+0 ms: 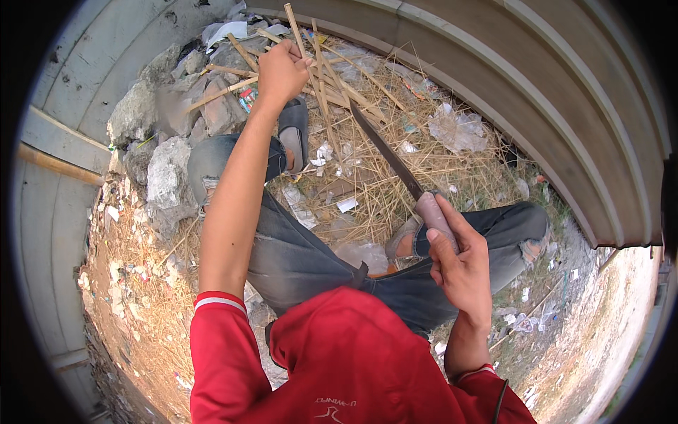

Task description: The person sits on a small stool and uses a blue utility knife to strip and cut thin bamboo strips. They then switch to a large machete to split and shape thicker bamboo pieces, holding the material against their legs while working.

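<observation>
Reaching far forward, my left hand [284, 71] is closed around a thin bamboo strip [294, 28] whose upper end sticks up past my fingers. Several more split bamboo strips [223, 95] lie about it, some crossing over the rocks and straw. My right hand [460, 265] grips the pinkish handle of a long-bladed knife [385, 150]. The dark blade slants up and to the left, with its tip near the bamboo pieces. I cannot tell whether the tip touches any of them.
Grey rocks [171, 173] are piled beside my left leg. Thin bamboo shavings [374, 184] and plastic scraps [458, 128] cover the ground between my feet. A corrugated metal sheet [565, 92] curves along the right, and a pale panelled wall [49, 240] stands on the left.
</observation>
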